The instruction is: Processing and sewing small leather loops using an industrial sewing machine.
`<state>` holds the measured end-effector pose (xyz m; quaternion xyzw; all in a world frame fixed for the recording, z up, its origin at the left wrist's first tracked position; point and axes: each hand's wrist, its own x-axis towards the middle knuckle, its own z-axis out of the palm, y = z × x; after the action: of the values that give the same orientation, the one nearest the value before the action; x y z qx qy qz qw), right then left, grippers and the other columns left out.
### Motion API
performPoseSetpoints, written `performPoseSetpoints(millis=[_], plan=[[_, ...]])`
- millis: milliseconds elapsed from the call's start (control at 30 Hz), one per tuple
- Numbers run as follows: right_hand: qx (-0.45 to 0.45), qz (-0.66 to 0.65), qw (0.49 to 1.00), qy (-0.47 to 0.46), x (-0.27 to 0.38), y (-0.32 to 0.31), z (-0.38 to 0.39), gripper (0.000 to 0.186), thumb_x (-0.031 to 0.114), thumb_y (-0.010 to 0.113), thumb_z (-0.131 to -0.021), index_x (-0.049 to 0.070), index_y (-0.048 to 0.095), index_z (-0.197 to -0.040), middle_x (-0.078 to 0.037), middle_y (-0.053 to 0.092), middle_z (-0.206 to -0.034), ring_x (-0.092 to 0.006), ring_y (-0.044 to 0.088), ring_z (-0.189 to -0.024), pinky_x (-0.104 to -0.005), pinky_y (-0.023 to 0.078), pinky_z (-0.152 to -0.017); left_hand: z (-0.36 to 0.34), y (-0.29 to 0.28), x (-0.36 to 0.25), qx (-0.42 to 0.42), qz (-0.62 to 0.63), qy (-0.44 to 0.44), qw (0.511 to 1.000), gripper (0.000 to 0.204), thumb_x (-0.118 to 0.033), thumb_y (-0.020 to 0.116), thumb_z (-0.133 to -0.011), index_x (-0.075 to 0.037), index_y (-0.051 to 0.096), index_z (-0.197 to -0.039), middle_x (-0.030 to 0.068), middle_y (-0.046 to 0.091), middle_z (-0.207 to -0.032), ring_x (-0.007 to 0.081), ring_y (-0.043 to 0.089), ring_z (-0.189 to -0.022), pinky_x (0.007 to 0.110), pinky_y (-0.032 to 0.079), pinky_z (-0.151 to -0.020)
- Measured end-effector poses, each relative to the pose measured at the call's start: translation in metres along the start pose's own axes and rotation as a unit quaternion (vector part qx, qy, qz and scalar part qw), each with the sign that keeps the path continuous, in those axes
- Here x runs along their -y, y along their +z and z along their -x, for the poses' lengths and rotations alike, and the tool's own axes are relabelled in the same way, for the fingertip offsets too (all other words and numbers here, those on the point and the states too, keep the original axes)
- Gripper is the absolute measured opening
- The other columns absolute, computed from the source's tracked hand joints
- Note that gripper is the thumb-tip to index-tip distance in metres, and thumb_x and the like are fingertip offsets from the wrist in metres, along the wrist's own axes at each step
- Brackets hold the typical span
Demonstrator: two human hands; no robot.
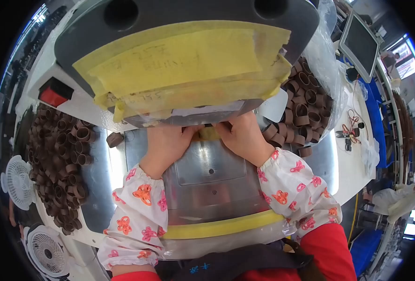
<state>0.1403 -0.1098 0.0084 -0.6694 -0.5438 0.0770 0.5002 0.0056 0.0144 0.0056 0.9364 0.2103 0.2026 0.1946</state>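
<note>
My left hand [167, 144] and my right hand [245, 136] reach beneath the dark grey head of a machine [189, 14], over its metal bed plate [211, 164]. Both thumbs point inward and almost meet, with a small yellowish patch [209, 133] between them. Fingers on both hands look curled, but the machine head covers their tips. Whatever they grip is hidden there. Yellow tape [184, 56] with faint handwriting covers the front of the head.
Brown fabric-like rings [60, 164] lie heaped at my left; more rings [305, 107] sit beside clear plastic at my right. One loose ring [115, 139] lies near my left hand. A red switch [55, 92], white fans [47, 253], a screen [359, 44] and a yellow front strip [224, 225] surround me.
</note>
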Motion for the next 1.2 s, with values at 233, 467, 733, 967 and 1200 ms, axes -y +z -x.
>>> performPoseSetpoints(millis=[233,467,733,967,1200], plan=[[0.003,0.13,0.991,-0.008,0.009,-0.005,-0.003,0.004,0.0,0.056,-0.067,0.004,0.055,-0.068,-0.01,0.055,-0.071,-0.0315,0.056,-0.063,-0.0404,0.043,-0.053,-0.006,-0.003,-0.002,-0.022,0.021,0.026,0.999,0.025,-0.026,0.066,-0.072,-0.011,0.067,-0.091,0.0087,0.064,-0.085,0.0293,0.06,-0.079,0.039,0.046,-0.067],[-0.007,0.139,0.99,-0.014,0.008,0.001,-0.003,0.004,0.001,0.057,-0.067,0.005,0.055,-0.066,-0.009,0.055,-0.07,-0.0304,0.056,-0.061,-0.04,0.044,-0.053,-0.003,-0.003,0.002,0.007,0.029,-0.001,1.0,0.023,-0.026,0.066,-0.072,-0.01,0.067,-0.087,0.0094,0.064,-0.078,0.0294,0.061,-0.072,0.038,0.047,-0.062],[0.0,0.151,0.989,-0.003,0.01,-0.002,-0.003,0.005,0.001,0.057,-0.066,0.005,0.055,-0.065,-0.008,0.055,-0.07,-0.0294,0.056,-0.062,-0.0389,0.044,-0.053,-0.004,-0.001,-0.003,0.005,0.065,-0.013,0.998,0.02,-0.024,0.067,-0.07,-0.007,0.067,-0.08,0.01,0.062,-0.067,0.03,0.06,-0.063,0.038,0.046,-0.057],[0.003,0.158,0.987,-0.007,0.007,0.002,-0.002,0.007,0.001,0.057,-0.065,0.006,0.053,-0.063,-0.008,0.054,-0.069,-0.0301,0.056,-0.063,-0.0401,0.044,-0.054,-0.005,-0.006,-0.004,0.004,0.048,-0.023,0.999,0.02,-0.023,0.067,-0.07,-0.005,0.065,-0.077,0.0089,0.061,-0.063,0.0299,0.058,-0.059,0.039,0.044,-0.056],[-0.036,0.115,0.991,-0.064,-0.002,0.002,-0.001,0.007,0.001,0.057,-0.065,0.006,0.052,-0.064,-0.009,0.053,-0.069,-0.0316,0.055,-0.061,-0.041,0.043,-0.053,-0.004,0.005,-0.002,-0.064,0.033,0.047,0.996,0.021,-0.024,0.069,-0.069,-0.006,0.063,-0.077,0.0071,0.06,-0.062,0.0287,0.057,-0.059,0.039,0.043,-0.055]])
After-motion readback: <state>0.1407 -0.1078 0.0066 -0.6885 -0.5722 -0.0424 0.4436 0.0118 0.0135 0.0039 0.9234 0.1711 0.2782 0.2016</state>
